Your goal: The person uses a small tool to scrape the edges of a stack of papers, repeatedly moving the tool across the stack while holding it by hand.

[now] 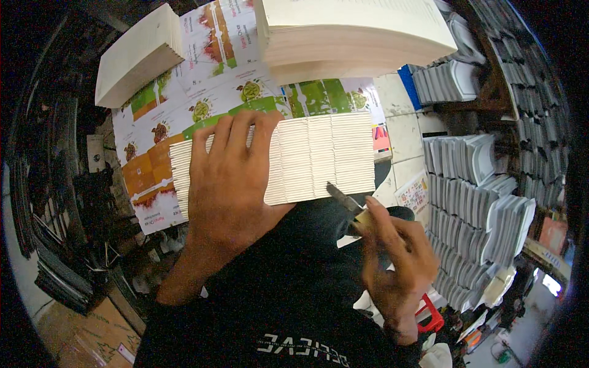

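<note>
A stack of cream folded paper sections (307, 156), its ridged spines facing up, lies across the near edge of the sheet-covered table. Over its left part my left hand (230, 162) is spread, fingers flat on the ridges and thumb along the near side. Crosswise lines of stitching or grooves run over the spines. At the near right of the stack, my right hand (399, 251) is closed round a knife (345, 199) with a short, dark-tipped blade. The blade tip is at the stack's near edge; whether it touches the paper I cannot tell.
Printed sheets (165, 132) cover the table. A thick paper block (356, 37) stands at the far side, and another block (141, 55) at the far left. Piles of grey-white booklets (460, 159) rise on the right. A red plastic object (431, 314) sits low right.
</note>
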`<state>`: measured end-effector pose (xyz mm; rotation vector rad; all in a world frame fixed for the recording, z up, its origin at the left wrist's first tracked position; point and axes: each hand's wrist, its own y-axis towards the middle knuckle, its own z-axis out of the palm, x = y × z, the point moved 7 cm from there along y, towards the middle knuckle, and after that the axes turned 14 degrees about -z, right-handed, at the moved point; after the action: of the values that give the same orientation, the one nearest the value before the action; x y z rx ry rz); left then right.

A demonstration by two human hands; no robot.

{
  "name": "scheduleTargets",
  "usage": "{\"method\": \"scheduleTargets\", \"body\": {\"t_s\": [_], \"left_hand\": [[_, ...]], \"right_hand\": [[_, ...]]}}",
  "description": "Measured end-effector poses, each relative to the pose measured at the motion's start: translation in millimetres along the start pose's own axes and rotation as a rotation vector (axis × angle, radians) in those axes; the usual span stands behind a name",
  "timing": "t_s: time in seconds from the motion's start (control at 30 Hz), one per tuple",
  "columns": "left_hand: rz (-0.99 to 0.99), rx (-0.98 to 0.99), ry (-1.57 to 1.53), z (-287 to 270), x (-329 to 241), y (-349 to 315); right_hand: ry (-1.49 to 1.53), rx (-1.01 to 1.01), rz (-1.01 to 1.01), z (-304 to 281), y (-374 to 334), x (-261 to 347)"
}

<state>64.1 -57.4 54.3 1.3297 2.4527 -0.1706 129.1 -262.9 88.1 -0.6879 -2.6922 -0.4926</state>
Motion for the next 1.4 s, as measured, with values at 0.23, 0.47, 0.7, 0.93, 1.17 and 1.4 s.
{"method": "scheduleTargets", "body": {"t_s": [0.23, 0.47, 0.7, 0.93, 1.17, 1.4], "left_hand": [[0.019, -0.010, -0.039, -1.9, -3.3, 2.0], [0.003, -0.006, -0.035, -2.1, -0.7, -2.5], [0.003, -0.011, -0.028, -4.8, -3.7, -1.8], [-0.010, 0.001, -0.034, -1.6, -1.5, -1.7], [-0.009, -0.035, -0.015, -2.6, -2.3, -1.4], [0.006, -0.048, -0.022, -4.8, -3.4, -0.7]], "right_hand": [[-0.070, -0.122, -0.060, -6.6, -4.8, -0.6], [-0.030, -0.259, 0.038, -18.9, 9.1, -12.4], [0.076, 0.000, -0.156, -0.9, 7.4, -12.9], [0.066, 0.134, -0.271, 0.3, 15.7, -5.7], [0.040, 0.157, -0.306, -1.4, 16.7, -9.3], [0.013, 0.078, -0.275, 0.9, 19.3, -4.7]]}}
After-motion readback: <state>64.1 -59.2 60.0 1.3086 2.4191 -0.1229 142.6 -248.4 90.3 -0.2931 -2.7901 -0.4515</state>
